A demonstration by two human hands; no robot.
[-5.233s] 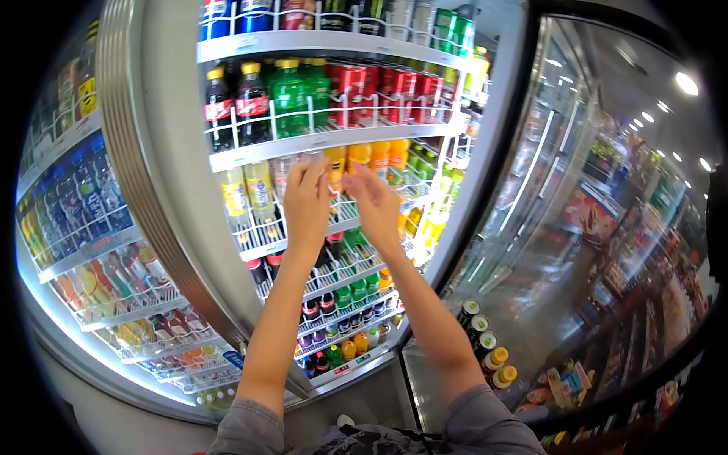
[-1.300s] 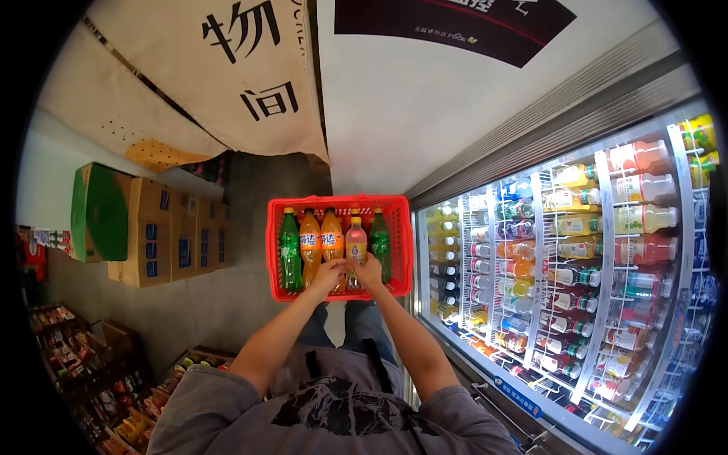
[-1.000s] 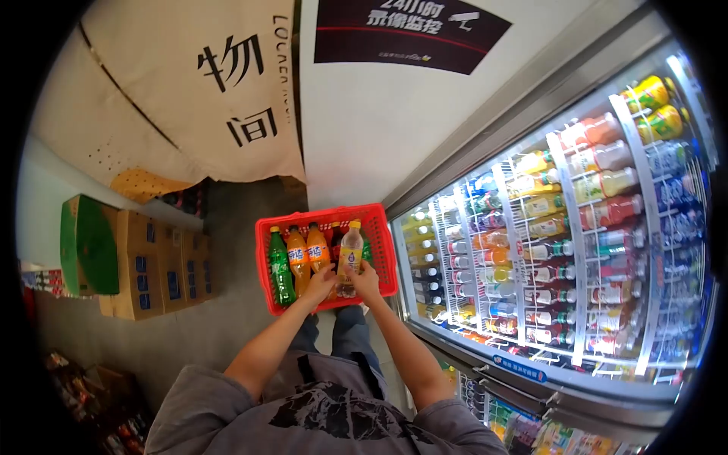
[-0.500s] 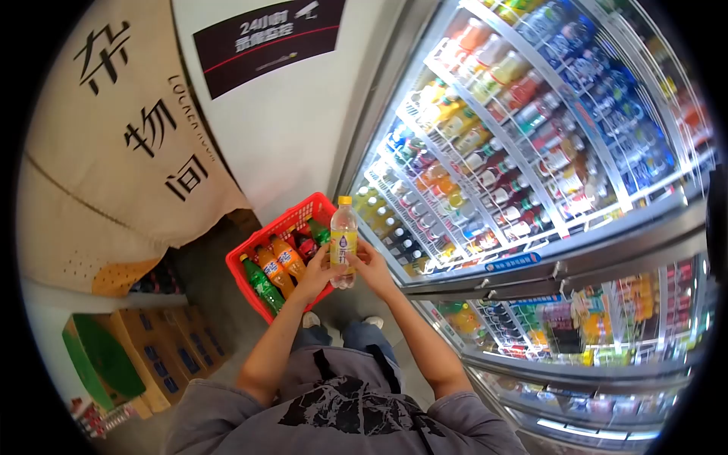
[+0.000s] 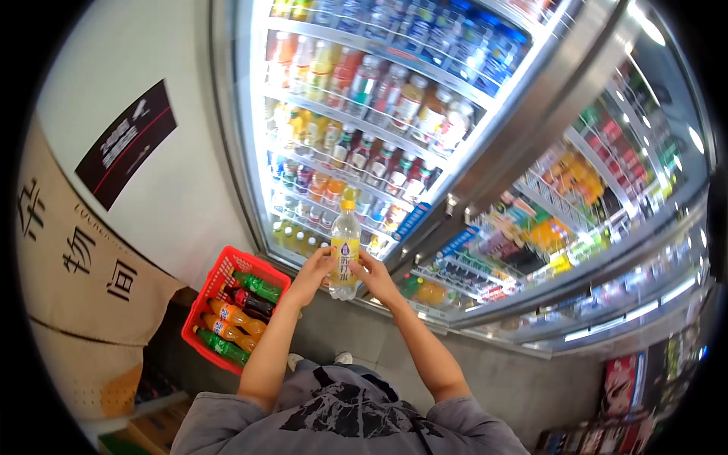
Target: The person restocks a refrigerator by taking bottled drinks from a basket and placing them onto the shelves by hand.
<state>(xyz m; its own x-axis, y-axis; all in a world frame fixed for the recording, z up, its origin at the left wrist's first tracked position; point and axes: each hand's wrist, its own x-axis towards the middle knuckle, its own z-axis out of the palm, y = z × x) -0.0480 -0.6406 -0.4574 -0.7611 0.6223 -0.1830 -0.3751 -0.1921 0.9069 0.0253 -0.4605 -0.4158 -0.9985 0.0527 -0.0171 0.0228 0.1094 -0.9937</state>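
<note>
Basket (image 5: 256, 263) holds two green bottles (image 5: 221, 345), two orange bottles (image 5: 238, 315) and a dark bottle (image 5: 252, 302); left hand (image 5: 311, 274) and right hand (image 5: 377, 280) pinch a clear, yellow-capped bottle (image 5: 345, 258) between their fingers (image 5: 365, 262).

Wall (image 5: 197, 182): white, bore a dark sign (image 5: 126, 144).
Curtain (image 5: 83, 311): beige, hung at left with black lettering (image 5: 79, 252).
Floor (image 5: 364, 334): was grey and tiled.
Coolers (image 5: 523, 125): glowed white inside.

Drinks cooler (image 5: 379, 52) glowing bright white; edges fisheye-curved, corners black.
</note>
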